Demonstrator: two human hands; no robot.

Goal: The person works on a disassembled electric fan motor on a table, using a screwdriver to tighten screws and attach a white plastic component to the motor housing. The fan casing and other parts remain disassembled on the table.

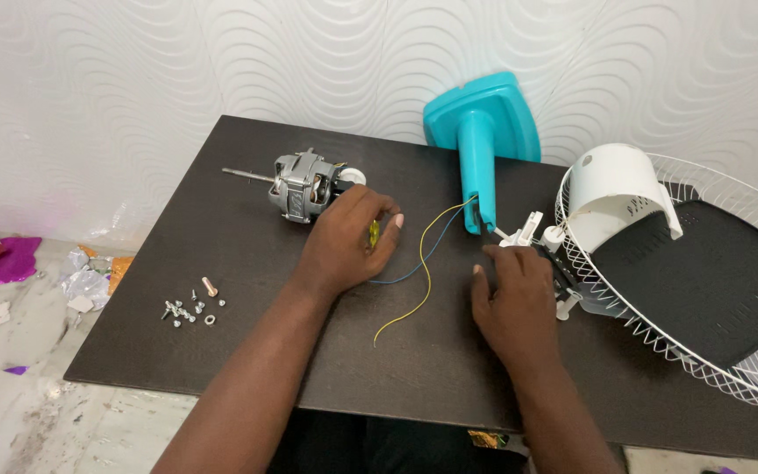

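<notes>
Two hands on dark table point(221, 351). Left hand point(348, 241) curled around yellow-handled tool point(374, 232), just beside fan motor point(304, 186). Right hand point(519, 298) flat, fingers spread, beside white bracket point(528, 230). Advisable: steady motor, keep loose wires point(423, 263) clear of tool.

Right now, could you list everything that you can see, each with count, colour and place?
table: one, dark brown, centre
motor: one, silver, table's far left
fan stand: one, turquoise, lying at the far edge
wires: two, yellow and blue, between the hands
fan grille: one, white, right
motor cover: one, white, on the grille
screws: several, metallic, near left edge
foil scraps: pink and silver, floor
left hand: on a yellow-handled tool
right hand: on white parts
</notes>
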